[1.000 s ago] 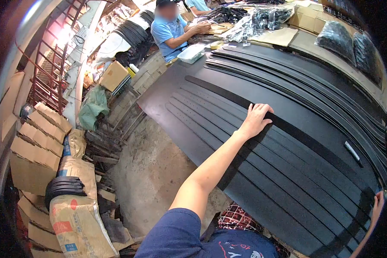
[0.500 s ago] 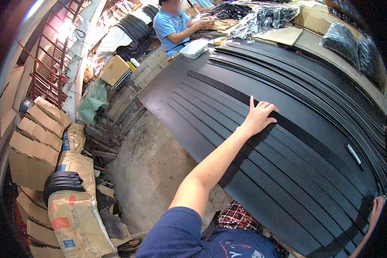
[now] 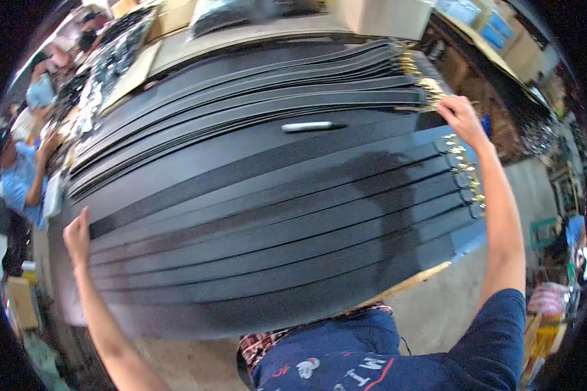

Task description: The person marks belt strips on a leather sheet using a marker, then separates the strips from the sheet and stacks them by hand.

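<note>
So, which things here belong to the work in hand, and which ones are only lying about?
In the work:
black strap, with left hand and right hand at its ends
row of straps on its near side, with gold-coloured fittings
probably the stacked straps behind

Apparently only lying about:
marker, untouched, use unclear
pale box at the back

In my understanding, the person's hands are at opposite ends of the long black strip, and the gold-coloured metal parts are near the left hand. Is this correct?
Not quite: in the head view, the gold-coloured metal parts are near the right hand, not the left hand. The hands are indeed at opposite ends of the long black strip.
</note>
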`<state>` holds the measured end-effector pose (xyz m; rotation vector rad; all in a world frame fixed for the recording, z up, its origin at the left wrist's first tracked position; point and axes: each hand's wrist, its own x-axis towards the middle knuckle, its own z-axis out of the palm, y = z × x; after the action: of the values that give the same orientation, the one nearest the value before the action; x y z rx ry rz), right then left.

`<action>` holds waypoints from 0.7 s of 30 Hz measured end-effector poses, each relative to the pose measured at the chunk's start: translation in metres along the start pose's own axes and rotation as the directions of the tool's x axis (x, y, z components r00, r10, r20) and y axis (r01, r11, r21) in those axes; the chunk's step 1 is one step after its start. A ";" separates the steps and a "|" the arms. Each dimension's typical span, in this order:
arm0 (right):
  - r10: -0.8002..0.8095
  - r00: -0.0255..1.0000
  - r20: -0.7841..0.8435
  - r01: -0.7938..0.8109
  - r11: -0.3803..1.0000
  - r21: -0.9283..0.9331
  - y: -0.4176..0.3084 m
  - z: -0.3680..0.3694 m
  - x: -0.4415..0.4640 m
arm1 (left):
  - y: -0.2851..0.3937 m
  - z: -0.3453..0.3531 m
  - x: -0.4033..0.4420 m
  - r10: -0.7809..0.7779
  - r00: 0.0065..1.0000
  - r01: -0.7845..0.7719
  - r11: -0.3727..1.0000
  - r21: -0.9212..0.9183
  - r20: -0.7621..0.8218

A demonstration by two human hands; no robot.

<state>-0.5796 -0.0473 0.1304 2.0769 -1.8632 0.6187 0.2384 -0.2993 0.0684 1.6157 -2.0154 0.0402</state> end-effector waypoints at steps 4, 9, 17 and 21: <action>0.059 0.973 0.225 -0.082 0.992 0.093 0.018 -0.005 -0.003 | 0.015 -0.029 0.009 0.145 0.988 -0.153 0.945 0.290 0.049; 0.152 0.893 0.424 -0.176 0.984 0.017 0.028 0.030 -0.032 | 0.043 -0.004 -0.007 0.066 0.960 -0.129 0.967 0.221 0.270; 0.294 0.889 0.350 -0.345 0.934 0.093 0.036 0.049 -0.065 | 0.024 0.040 -0.039 0.172 0.956 -0.212 0.965 0.155 0.238; 0.174 0.935 0.308 -0.205 0.976 0.071 0.034 0.048 -0.061 | 0.030 0.046 -0.046 0.201 0.970 -0.225 0.955 0.193 0.137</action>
<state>-0.6114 -0.0215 0.0559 2.1723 -2.2673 0.4694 0.1985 -0.2658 0.0189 1.5454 -2.3353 0.2502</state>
